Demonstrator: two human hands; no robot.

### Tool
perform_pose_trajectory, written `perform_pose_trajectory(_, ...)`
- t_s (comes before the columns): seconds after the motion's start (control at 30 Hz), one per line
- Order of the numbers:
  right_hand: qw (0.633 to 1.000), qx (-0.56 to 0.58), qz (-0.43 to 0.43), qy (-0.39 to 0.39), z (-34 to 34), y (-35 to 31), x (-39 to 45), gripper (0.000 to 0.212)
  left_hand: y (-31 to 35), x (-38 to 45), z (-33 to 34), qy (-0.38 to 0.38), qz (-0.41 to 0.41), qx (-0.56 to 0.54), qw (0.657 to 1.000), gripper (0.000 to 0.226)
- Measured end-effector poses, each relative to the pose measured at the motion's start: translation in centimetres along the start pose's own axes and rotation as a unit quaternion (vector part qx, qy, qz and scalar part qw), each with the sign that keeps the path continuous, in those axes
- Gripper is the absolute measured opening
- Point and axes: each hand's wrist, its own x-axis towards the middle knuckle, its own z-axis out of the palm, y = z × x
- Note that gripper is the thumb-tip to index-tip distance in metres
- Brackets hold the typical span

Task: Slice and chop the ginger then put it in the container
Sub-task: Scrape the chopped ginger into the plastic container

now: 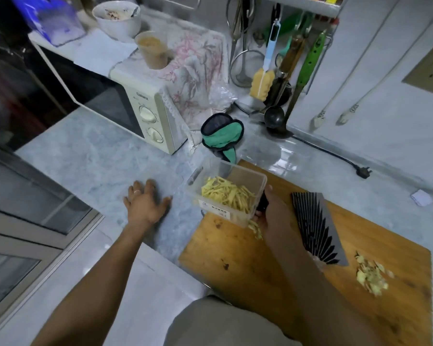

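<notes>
A clear plastic container (pixel 254 182) stands on the far left corner of the wooden cutting board (pixel 273 265), filled with yellow ginger strips (pixel 226 194). My right hand (pixel 276 221) grips the black handle of a cleaver (pixel 319 227) right beside the container, the dark ribbed blade pointing toward me. A few ginger strips (pixel 256 229) lie on the board under that hand. A pile of ginger scraps (pixel 371 275) sits at the board's right side. My left hand (pixel 145 204) rests on the marble counter with fingers spread, left of the container.
A cream microwave (pixel 140 113) with a bowl (pixel 118 21) and a cup (pixel 153 49) on top stands at the back left. A green-and-black cloth (pixel 221 136) lies behind the container. Utensils (pixel 275 78) hang at the back wall. A black power cable (pixel 335 156) runs across the counter.
</notes>
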Motion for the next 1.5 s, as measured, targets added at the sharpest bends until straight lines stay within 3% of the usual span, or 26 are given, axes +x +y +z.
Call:
perform_pose_trajectory(0.07, 1.000, -0.017, 0.000, -0.005, 0.5, 0.0, 0.1, 0.043, 1.3, -1.2, -0.5, 0.040, -0.014, -0.152, 0.988, 0.058)
perform_pose_trajectory(0.1, 1.000, -0.027, -0.001, -0.011, 0.7, 0.0, 0.1, 0.043, 2.2, -2.0, -1.1, 0.029, -0.048, -0.255, 0.965, 0.047)
perform_pose_trajectory(0.17, 0.998, -0.051, -0.003, -0.033, 1.3, 0.0, 0.0, 0.040, 3.8, -3.5, -2.8, -0.048, -0.116, -0.445, 0.887, 0.039)
perform_pose_trajectory(0.2, 0.997, -0.069, -0.005, -0.038, 1.6, 0.0, 0.1, 0.039, 4.5, -4.2, -3.7, -0.080, -0.120, -0.484, 0.863, 0.039)
perform_pose_trajectory(0.3, 0.988, -0.147, -0.010, -0.047, 3.1, -0.4, 0.1, 0.038, 5.1, -5.2, -5.0, -0.098, -0.073, -0.471, 0.874, 0.030)
perform_pose_trajectory(0.47, 0.962, -0.260, -0.049, -0.068, 5.0, -2.1, 0.3, 0.030, 4.1, -4.8, -4.8, 0.015, -0.119, -0.474, 0.872, 0.013)
perform_pose_trajectory(0.67, 0.966, -0.247, -0.050, -0.061, 3.2, -3.0, 1.4, 0.029, 5.3, -5.5, -3.1, 0.105, -0.215, -0.561, 0.793, 0.024)
perform_pose_trajectory(0.87, 0.974, -0.217, -0.056, -0.042, -0.5, -1.8, 1.0, 0.030, 6.0, -7.0, -0.4, 0.033, -0.271, -0.600, 0.752, 0.020)
perform_pose_trajectory(1.03, 0.971, -0.230, -0.050, -0.036, -1.1, -0.8, 0.3, 0.030, 6.2, -6.9, 0.1, 0.077, -0.296, -0.541, 0.784, 0.018)
perform_pose_trajectory(1.27, 0.956, -0.281, -0.080, -0.039, -1.0, 0.3, -0.3, 0.032, 5.0, -5.0, -0.3, 0.130, -0.228, -0.406, 0.875, 0.026)
perform_pose_trajectory(1.5, 0.950, -0.297, -0.086, -0.033, -1.9, 1.3, -0.2, 0.034, 4.5, -6.3, 0.5, 0.094, -0.218, -0.411, 0.880, 0.034)
